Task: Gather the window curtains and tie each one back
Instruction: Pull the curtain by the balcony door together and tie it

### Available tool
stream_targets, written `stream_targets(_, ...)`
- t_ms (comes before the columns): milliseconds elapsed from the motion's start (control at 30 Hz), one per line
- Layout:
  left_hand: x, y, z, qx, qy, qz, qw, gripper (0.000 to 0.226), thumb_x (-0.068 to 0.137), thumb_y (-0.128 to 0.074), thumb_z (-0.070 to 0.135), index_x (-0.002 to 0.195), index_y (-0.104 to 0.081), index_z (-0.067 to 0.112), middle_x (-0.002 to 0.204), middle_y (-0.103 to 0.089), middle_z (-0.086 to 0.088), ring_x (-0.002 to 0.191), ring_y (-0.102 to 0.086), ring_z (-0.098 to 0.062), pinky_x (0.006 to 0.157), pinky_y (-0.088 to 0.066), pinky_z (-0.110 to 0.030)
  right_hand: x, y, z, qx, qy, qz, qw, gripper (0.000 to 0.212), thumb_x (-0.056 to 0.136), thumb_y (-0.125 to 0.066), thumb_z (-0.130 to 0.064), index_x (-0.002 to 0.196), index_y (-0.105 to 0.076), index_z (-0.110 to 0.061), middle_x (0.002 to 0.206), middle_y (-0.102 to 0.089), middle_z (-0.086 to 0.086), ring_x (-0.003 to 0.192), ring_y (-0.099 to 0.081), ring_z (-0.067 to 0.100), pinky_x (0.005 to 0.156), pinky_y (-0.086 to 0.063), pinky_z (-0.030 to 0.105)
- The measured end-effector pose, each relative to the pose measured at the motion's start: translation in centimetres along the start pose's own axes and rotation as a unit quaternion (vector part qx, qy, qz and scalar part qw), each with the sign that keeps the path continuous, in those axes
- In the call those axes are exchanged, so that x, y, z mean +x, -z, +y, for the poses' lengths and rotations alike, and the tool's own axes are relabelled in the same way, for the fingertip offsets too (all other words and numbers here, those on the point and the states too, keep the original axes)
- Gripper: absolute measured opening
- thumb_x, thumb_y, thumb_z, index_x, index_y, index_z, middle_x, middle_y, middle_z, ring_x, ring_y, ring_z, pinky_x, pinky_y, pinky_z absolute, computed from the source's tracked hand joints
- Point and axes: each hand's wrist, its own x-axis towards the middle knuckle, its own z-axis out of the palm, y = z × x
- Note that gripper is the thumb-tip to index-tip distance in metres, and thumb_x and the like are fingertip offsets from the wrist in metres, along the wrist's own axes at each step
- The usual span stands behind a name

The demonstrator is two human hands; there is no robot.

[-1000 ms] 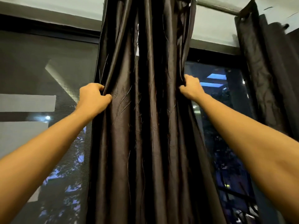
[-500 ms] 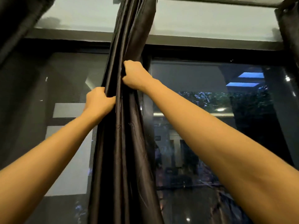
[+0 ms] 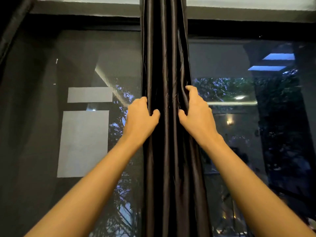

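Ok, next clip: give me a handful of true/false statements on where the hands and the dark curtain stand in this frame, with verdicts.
1. The dark satin curtain is bunched into a narrow column at the middle of the window. True.
2. The left hand grips the curtain's left edge. True.
3. The right hand hangs free, away from the fabric. False: its fingers curl around the curtain's right edge.
4. A tie-back is already wrapped around the curtain. False: no tie or band shows anywhere on it.
5. The right hand sits slightly higher on the curtain than the left. True.
6. Bright daylight fills the glass window pane. False: it is dark outside, with lamps lit.
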Motion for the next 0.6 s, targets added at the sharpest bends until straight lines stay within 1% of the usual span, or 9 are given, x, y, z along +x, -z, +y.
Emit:
stream_targets(67,-1.5,-0.9,-0.5,-0.007,0.006,-0.002,1.0,0.021,0.084,-0.059,0.023,0.087,-0.056,0.002,0.085,-0.057,-0.011,0.079,-0.051,-0.026,0.065,-0.036,-0.029,-2.0,-0.2,0.5,-0.002,-0.026,-0.01,1.0,0.054,0.087,-0.057,-0.015,0.135,-0.034,-0.016,0.12,-0.057,0.005,0.106,-0.056,0.028,0.082,-0.045,0.04)
stream_targets(133,-3.1,-1.5,-1.0,-0.021,0.011,-0.004,1.0,0.02,0.085,-0.059,0.024,0.088,-0.056,0.004,0.087,-0.057,-0.01,0.082,-0.053,-0.026,0.068,-0.039,-0.032,-3.9,-0.4,0.8,-0.006,-0.039,-0.008,0.999,0.035,0.088,-0.056,-0.015,0.12,-0.043,-0.014,0.107,-0.06,0.005,0.095,-0.058,0.027,0.072,-0.047,0.038)
stream_targets(200,-5.0,-1.7,-1.6,-0.043,0.022,-0.006,0.999,0.018,0.086,-0.058,0.024,0.092,-0.058,0.007,0.09,-0.057,-0.008,0.084,-0.053,-0.023,0.072,-0.044,-0.034,-5.8,-0.8,0.8,-0.031,-0.04,-0.007,0.999,0.018,0.089,-0.054,-0.016,0.104,-0.045,-0.013,0.093,-0.057,0.003,0.082,-0.056,0.025,0.062,-0.041,0.036)
stream_targets(267,-7.0,-1.8,-2.2,-0.055,0.029,-0.005,0.998,0.017,0.088,-0.057,0.023,0.098,-0.059,0.009,0.094,-0.057,-0.005,0.088,-0.054,-0.02,0.077,-0.046,-0.032,-7.8,-1.4,0.6,-0.054,-0.039,-0.021,0.998,0.013,0.09,-0.053,-0.017,0.098,-0.044,-0.013,0.089,-0.051,0.0,0.077,-0.049,0.021,0.06,-0.031,0.032)
stream_targets(333,-9.1,-1.8,-2.6,-0.058,0.03,-0.004,0.998,0.019,0.091,-0.055,0.022,0.104,-0.059,0.01,0.098,-0.057,-0.002,0.089,-0.052,-0.014,0.077,-0.042,-0.024,-10.0,-2.1,0.1,-0.065,-0.027,-0.026,0.997,0.014,0.091,-0.053,-0.017,0.103,-0.047,-0.013,0.092,-0.05,0.0,0.081,-0.047,0.019,0.062,-0.03,0.027)
stream_targets(400,-11.0,-1.8,-3.0,-0.06,0.035,-0.002,0.998,0.02,0.095,-0.049,0.022,0.107,-0.058,0.009,0.102,-0.054,-0.002,0.085,-0.045,-0.007,0.074,-0.034,-0.017,-12.1,-2.7,-0.2,-0.06,-0.013,-0.013,0.998,0.023,0.09,-0.056,-0.015,0.112,-0.052,-0.009,0.1,-0.057,0.004,0.091,-0.054,0.022,0.067,-0.038,0.027)
stream_targets(467,-12.7,-1.9,-3.3,-0.058,0.055,-0.01,0.997,0.025,0.098,-0.041,0.025,0.11,-0.056,0.009,0.106,-0.051,-0.003,0.086,-0.045,-0.008,0.074,-0.035,-0.02,-13.9,-3.5,-0.3,-0.041,-0.006,-0.008,0.999,0.031,0.089,-0.059,-0.013,0.118,-0.054,-0.006,0.107,-0.06,0.006,0.097,-0.058,0.023,0.074,-0.045,0.029)
stream_targets(533,-14.3,-1.9,-4.0,-0.045,0.079,-0.03,0.995,0.03,0.099,-0.036,0.026,0.115,-0.054,0.007,0.111,-0.048,-0.004,0.088,-0.05,-0.015,0.075,-0.04,-0.025,-15.7,-4.3,0.0,-0.014,-0.015,-0.037,0.999,0.032,0.089,-0.059,-0.013,0.121,-0.054,-0.007,0.111,-0.06,0.005,0.101,-0.058,0.021,0.079,-0.047,0.029)
stream_targets(600,-15.4,-1.8,-5.0,-0.029,0.09,-0.045,0.995,0.03,0.1,-0.037,0.021,0.118,-0.052,0.003,0.113,-0.046,-0.008,0.085,-0.05,-0.019,0.073,-0.039,-0.026,-17.1,-4.7,1.2,-0.023,-0.025,-0.064,0.997,0.032,0.088,-0.061,-0.012,0.119,-0.056,-0.005,0.109,-0.061,0.008,0.1,-0.06,0.025,0.079,-0.049,0.034)
